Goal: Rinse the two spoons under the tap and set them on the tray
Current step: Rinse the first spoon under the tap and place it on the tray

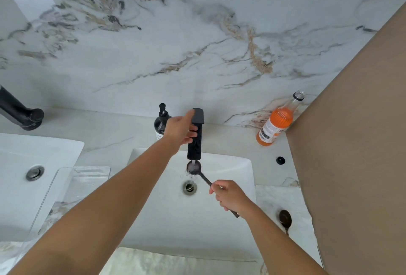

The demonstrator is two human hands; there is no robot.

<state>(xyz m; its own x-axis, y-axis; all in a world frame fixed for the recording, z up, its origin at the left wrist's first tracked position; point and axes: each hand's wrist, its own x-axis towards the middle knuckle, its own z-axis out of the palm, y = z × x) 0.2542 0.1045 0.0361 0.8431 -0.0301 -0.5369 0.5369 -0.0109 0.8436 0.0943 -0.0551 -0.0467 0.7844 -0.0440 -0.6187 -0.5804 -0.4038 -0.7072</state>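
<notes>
My right hand (230,195) grips the handle of a dark spoon (194,168) and holds its bowl under the black tap (195,136). Water runs from the spout onto the spoon's bowl, above the white sink (230,164) and its drain. My left hand (181,130) is wrapped around the tap's lever at the top. A second dark spoon (285,219) lies on the marble counter to the right of the sink. A clear tray (87,178) sits on the counter to the left of the sink with nothing on it.
A black soap dispenser (161,120) stands behind my left hand. An open bottle of orange drink (276,123) stands at the back right, with a small black cap (280,160) near it. Another white sink (33,164) and a black tap are at the left. A tan panel blocks the right side.
</notes>
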